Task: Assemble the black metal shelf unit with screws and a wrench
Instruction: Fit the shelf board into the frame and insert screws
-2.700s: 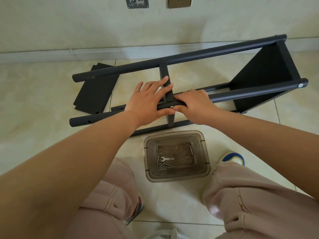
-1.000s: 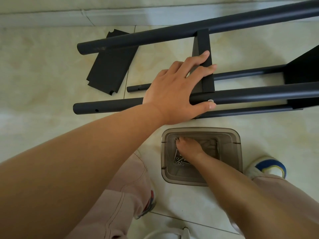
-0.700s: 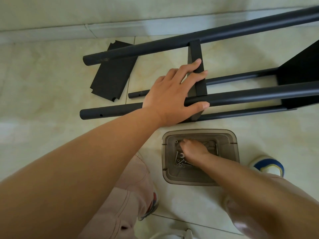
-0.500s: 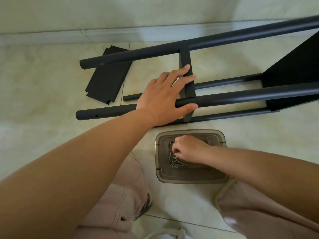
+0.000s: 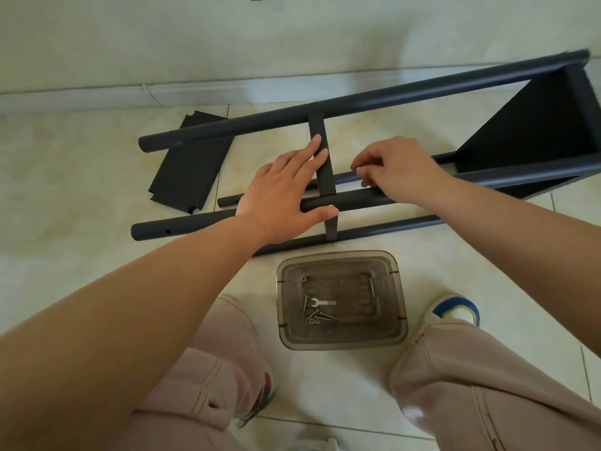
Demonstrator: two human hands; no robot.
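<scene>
Pale floor tiles are holding the black shelf frame [image 5: 374, 92] near the wall. Her left hand [image 5: 283, 193], fingers straight, is pressing the crossbar [image 5: 323, 164]. Her right hand [image 5: 400, 167] is coming back from the clear box [image 5: 341, 299], pinching something small, likely a screw; the wrench [image 5: 320, 302] is staying inside.

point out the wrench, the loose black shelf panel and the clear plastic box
wrench [image 5: 322, 302]: head view, on its flat handle.
loose black shelf panel [image 5: 187, 167]: head view, middle of its top face.
clear plastic box [image 5: 395, 266]: head view, on its far right rim.
</scene>
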